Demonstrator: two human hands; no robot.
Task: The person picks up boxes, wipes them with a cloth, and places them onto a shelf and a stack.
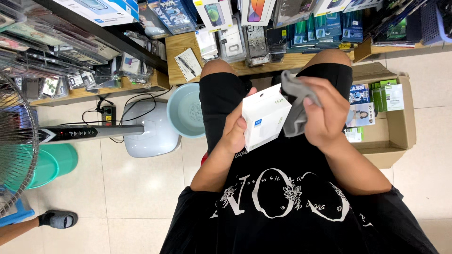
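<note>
- Left hand (234,133): clamped on small white box (264,115).
- Right hand (325,113): gripping grey cloth (294,106) against box.
- Risk: one-handed hold; hard wiping may knock box to floor.

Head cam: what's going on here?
A seated person holds a small white box in the left hand and presses a grey cloth against its side with the right hand. Both are up over the lap. An open cardboard carton with packaged goods sits on the floor to the right; a pale blue basin and a standing fan are to the left.
</note>
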